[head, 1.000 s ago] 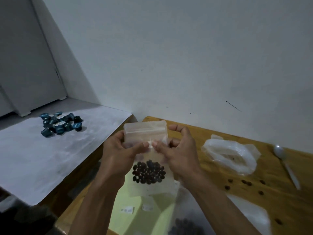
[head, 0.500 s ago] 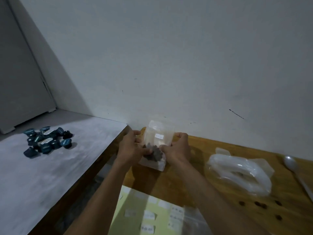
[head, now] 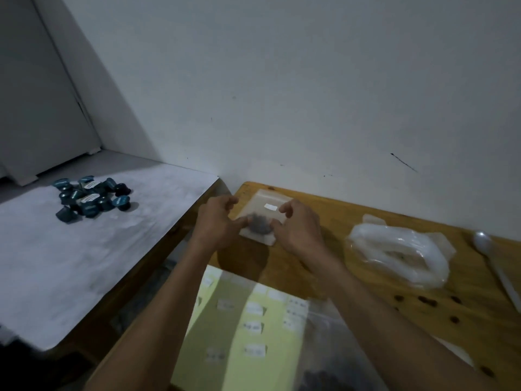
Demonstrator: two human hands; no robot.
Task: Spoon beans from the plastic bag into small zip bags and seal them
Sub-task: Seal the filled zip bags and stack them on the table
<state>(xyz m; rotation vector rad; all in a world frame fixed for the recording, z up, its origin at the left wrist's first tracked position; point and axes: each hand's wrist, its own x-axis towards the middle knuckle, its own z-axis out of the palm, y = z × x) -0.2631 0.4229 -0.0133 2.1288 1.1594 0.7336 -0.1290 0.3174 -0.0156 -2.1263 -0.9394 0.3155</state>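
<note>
A small zip bag (head: 263,206) with a white label and a clump of dark beans lies flat on the far left corner of the wooden table (head: 332,210). My left hand (head: 215,222) is at its left edge, thumb tip touching the bag, fingers loosely curled and clear of it. My right hand (head: 298,227) is at its right edge, thumb by the beans, curled fingers hovering over the bag. The big plastic bag (head: 400,255) with a rolled rim sits to the right. A white spoon (head: 486,245) lies beyond it.
Loose beans (head: 424,300) lie scattered in front of the big bag. A yellow-green sheet of labels (head: 248,320) lies under my forearms, clear plastic overlapping its right side. Several blue capsules (head: 90,200) sit on the white table (head: 70,263) at left. The wall is close behind.
The filled bag went from held up in front of me down to the table's far left corner. My fingers have loosened off it.
</note>
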